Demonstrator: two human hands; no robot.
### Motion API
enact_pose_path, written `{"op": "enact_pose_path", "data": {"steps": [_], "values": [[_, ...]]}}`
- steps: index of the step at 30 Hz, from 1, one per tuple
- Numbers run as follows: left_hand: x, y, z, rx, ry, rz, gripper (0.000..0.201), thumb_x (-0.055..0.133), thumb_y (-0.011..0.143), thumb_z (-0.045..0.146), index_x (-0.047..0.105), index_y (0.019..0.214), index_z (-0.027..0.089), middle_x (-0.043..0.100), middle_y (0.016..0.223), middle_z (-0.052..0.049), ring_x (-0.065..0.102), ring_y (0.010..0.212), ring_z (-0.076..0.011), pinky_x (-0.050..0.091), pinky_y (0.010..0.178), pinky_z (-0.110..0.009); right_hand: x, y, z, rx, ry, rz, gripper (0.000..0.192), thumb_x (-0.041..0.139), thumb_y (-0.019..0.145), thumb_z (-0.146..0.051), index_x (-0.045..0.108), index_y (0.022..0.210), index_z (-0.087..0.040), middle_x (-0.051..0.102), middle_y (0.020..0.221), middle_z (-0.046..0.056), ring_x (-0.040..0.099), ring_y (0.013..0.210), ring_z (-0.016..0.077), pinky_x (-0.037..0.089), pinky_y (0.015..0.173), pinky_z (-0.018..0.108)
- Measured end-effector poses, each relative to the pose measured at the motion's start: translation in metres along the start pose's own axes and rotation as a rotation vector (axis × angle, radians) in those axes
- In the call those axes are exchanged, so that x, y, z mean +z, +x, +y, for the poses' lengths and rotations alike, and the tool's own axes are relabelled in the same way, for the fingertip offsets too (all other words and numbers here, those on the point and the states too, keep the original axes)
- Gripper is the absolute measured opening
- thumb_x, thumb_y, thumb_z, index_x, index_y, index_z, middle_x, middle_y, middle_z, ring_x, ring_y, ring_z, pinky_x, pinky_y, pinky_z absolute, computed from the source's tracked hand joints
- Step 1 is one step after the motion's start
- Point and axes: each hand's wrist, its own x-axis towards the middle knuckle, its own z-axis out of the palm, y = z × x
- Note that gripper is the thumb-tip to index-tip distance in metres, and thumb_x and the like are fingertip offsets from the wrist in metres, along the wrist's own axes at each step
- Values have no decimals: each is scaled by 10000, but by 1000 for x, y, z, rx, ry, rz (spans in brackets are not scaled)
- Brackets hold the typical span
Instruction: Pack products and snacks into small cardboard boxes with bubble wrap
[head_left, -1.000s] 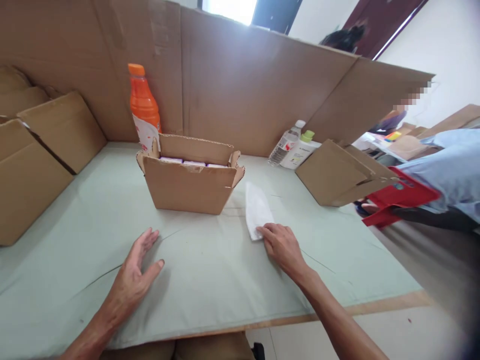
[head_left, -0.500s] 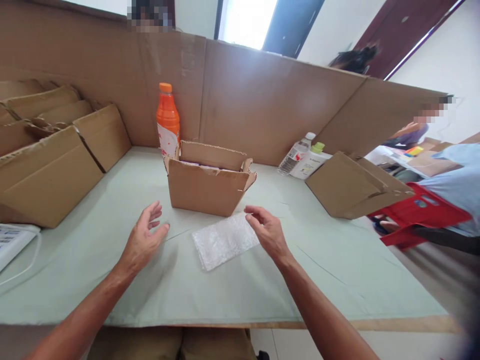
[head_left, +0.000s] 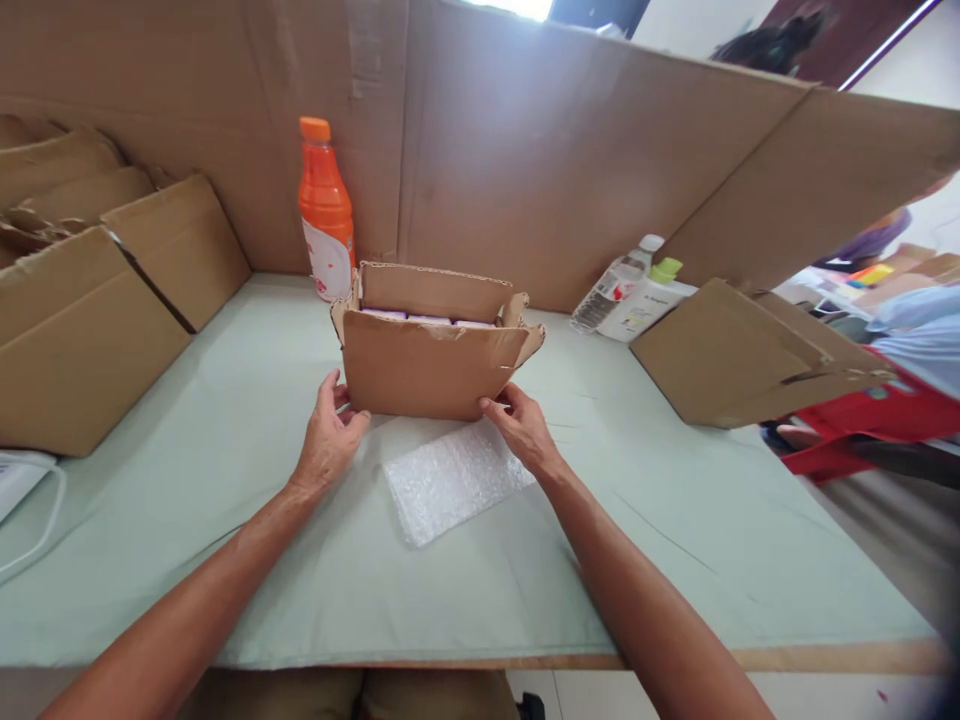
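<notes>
My left hand (head_left: 328, 440) and right hand (head_left: 521, 428) press curled fingers against the open cardboard box (head_left: 431, 360) at its lower corners; it sits mid-worktop (head_left: 225, 420), bubble wrap (head_left: 450, 480) just before it.

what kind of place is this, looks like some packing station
Most likely a small packing workstation. Both hands, left hand and right hand, grip an open cardboard box of small packs, a bubble wrap sheet lies before it, and more cartons sit inside a cardboard partition.
</notes>
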Motion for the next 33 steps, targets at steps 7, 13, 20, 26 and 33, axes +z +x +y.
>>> {"op": "enact_pose_path", "data": {"steps": [7,13,20,26,33], "values": [[-4,-48,6,232,452,-79,497,616,812,324,590,1286,174,617,1297,-159,549,1214,-334,460,1026,-537,-17,-28,21,47,-349,88,299,641,740,-381,684,966,-191,671,1290,166,583,1216,352,403,1050,529],[13,-75,23,287,603,-302,96,602,719,179,648,800,205,708,1084,-95,610,1108,-302,473,995,-474,-8,-77,1,32,-261,92,193,545,833,-414,535,802,-224,707,877,55,637,777,206,511,730,347],[-43,-63,31,227,759,-254,603,579,781,278,523,1366,144,673,1203,-144,625,1068,-327,503,935,-502,-19,-117,-26,7,-243,69,380,638,847,-410,581,1157,-198,687,1142,119,669,910,243,542,774,392],[-46,-87,27,646,817,-147,340,491,913,206,636,1217,157,625,1308,-164,541,1220,-324,448,1033,-500,11,-124,-40,-323,-458,7,368,531,960,-293,594,1316,-224,629,1362,141,598,1226,298,476,1031,512],[-39,-86,9,628,803,-433,218,528,891,184,683,1043,208,705,1088,-84,622,1026,-261,514,881,-416,37,-124,-35,-465,-585,-401,330,542,981,-310,664,1274,-221,608,1433,111,515,1357,300,430,1073,502]]}}
